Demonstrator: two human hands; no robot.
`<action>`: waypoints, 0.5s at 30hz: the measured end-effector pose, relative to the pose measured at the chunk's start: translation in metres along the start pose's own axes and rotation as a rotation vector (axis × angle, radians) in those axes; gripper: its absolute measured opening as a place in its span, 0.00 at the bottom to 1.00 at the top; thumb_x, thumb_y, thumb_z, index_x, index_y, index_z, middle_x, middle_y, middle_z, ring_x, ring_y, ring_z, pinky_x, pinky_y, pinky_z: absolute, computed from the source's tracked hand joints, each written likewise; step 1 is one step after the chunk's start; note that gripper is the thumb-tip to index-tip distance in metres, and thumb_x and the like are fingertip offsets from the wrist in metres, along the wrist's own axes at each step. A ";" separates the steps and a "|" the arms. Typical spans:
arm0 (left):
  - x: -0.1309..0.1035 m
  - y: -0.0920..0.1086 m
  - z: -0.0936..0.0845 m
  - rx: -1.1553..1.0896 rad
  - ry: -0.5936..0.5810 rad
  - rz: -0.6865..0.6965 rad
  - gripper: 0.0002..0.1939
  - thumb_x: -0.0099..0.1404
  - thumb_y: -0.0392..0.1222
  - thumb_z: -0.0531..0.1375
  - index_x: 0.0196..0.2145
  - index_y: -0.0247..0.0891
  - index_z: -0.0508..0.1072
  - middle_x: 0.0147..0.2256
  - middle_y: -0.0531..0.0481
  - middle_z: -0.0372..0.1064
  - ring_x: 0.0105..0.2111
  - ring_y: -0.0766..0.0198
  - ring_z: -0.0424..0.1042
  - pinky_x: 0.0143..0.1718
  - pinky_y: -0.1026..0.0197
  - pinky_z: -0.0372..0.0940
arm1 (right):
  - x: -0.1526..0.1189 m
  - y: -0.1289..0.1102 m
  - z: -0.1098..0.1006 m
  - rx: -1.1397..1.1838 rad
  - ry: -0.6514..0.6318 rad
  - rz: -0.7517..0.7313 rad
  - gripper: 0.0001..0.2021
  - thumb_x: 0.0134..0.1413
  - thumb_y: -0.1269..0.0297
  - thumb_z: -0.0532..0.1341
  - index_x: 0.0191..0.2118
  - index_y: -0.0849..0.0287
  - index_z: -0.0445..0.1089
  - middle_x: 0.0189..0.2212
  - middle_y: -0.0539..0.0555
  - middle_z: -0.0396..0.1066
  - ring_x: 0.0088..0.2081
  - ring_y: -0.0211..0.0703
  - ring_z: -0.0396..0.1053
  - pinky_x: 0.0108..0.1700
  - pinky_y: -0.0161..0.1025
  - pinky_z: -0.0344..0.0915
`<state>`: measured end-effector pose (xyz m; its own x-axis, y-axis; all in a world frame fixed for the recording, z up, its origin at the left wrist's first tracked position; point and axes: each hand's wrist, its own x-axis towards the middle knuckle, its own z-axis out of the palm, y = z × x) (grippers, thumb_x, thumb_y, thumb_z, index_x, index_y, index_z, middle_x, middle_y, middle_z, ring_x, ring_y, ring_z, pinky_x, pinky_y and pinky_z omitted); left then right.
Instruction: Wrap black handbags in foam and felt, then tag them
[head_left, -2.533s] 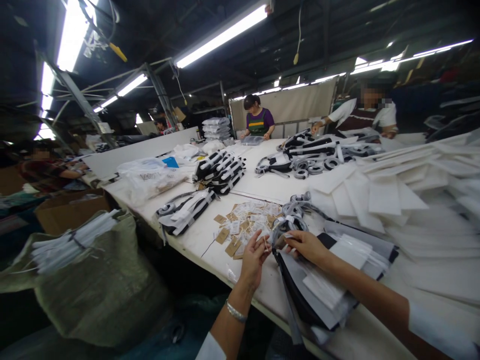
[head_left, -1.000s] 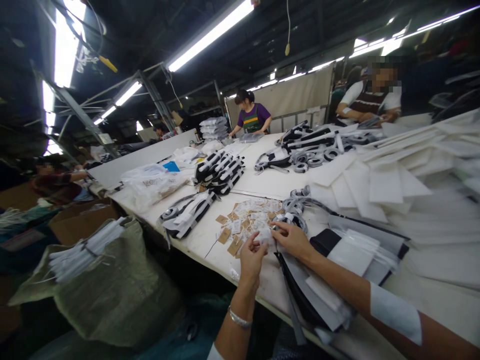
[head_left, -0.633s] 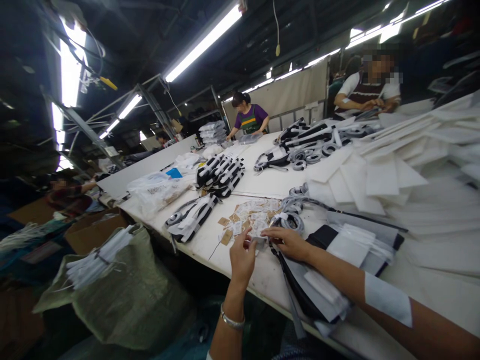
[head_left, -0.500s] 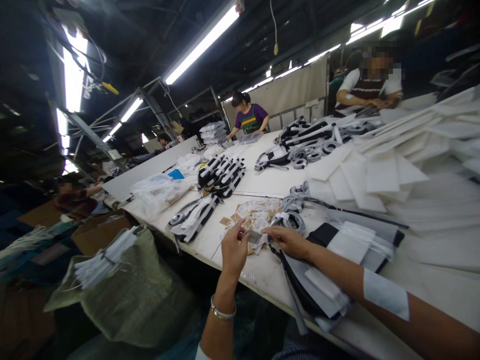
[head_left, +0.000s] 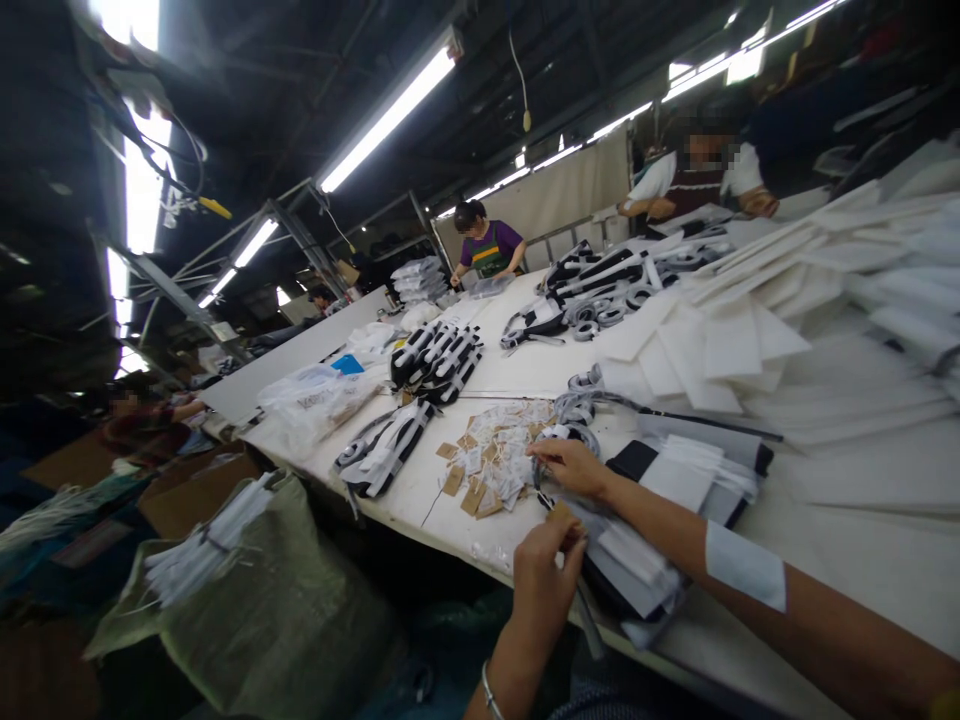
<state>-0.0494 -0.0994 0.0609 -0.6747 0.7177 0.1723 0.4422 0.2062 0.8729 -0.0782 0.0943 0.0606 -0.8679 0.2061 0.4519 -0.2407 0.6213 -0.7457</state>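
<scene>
Fluorescent tubes (head_left: 390, 118) are hanging beneath the dark ceiling (head_left: 277, 60) above you; metal posts (head_left: 169, 292) are slanting at left. A pale partition (head_left: 570, 195) is standing beyond your white tabletop (head_left: 517, 362), and a low white board (head_left: 292, 355) is edging its far left side.

White table (head_left: 480, 400) bearing tags (head_left: 491, 460), strap bundles (head_left: 436, 358) and white sheets (head_left: 697, 350).

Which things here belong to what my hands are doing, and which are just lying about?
Seemingly in the work:
- tan tag, in left hand
- tag pile
- grey coils, by right hand
- grey-and-black piece

Likely lying about:
- blue item
- plastic bag
- green sack
</scene>
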 end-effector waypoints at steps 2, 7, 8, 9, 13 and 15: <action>0.004 -0.004 -0.013 -0.065 0.005 -0.041 0.16 0.62 0.52 0.62 0.44 0.42 0.79 0.37 0.45 0.78 0.37 0.55 0.74 0.45 0.55 0.69 | -0.008 -0.017 -0.018 -0.020 0.077 0.004 0.15 0.59 0.67 0.54 0.46 0.55 0.77 0.48 0.55 0.77 0.50 0.48 0.73 0.55 0.46 0.69; 0.021 -0.027 -0.024 -0.272 0.152 -0.274 0.31 0.62 0.63 0.58 0.53 0.35 0.72 0.51 0.36 0.72 0.49 0.50 0.72 0.45 0.54 0.70 | -0.081 -0.037 -0.079 -0.256 0.423 0.169 0.16 0.63 0.55 0.54 0.48 0.53 0.75 0.48 0.54 0.76 0.50 0.52 0.73 0.56 0.49 0.68; 0.025 -0.031 -0.020 -0.331 0.148 -0.319 0.34 0.61 0.64 0.59 0.55 0.35 0.70 0.53 0.35 0.70 0.52 0.48 0.71 0.46 0.54 0.70 | -0.102 -0.034 -0.089 -0.326 0.495 0.226 0.17 0.62 0.53 0.54 0.49 0.53 0.74 0.49 0.55 0.75 0.51 0.53 0.72 0.58 0.51 0.66; 0.028 -0.033 -0.016 -0.394 0.125 -0.353 0.36 0.60 0.65 0.60 0.55 0.34 0.69 0.54 0.35 0.69 0.53 0.47 0.70 0.47 0.54 0.69 | -0.123 -0.028 -0.097 -0.380 0.556 0.278 0.19 0.62 0.50 0.53 0.50 0.53 0.74 0.49 0.56 0.75 0.52 0.55 0.71 0.59 0.53 0.65; 0.034 -0.024 0.004 -0.621 -0.020 -0.413 0.36 0.58 0.65 0.62 0.52 0.32 0.73 0.51 0.35 0.73 0.53 0.46 0.71 0.54 0.51 0.66 | -0.190 -0.004 -0.103 -0.277 0.729 0.640 0.34 0.53 0.40 0.56 0.60 0.55 0.65 0.60 0.60 0.64 0.54 0.62 0.69 0.61 0.58 0.61; 0.033 -0.012 0.010 -0.757 -0.090 -0.470 0.36 0.58 0.64 0.63 0.52 0.31 0.73 0.51 0.35 0.73 0.54 0.45 0.70 0.56 0.49 0.65 | -0.203 -0.003 -0.094 -0.023 0.772 0.785 0.42 0.49 0.38 0.59 0.66 0.54 0.56 0.64 0.61 0.59 0.57 0.64 0.67 0.62 0.58 0.60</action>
<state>-0.0711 -0.0712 0.0511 -0.6252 0.7255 -0.2878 -0.3981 0.0208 0.9171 0.1397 0.1217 0.0167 -0.2686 0.9621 0.0463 0.2742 0.1225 -0.9539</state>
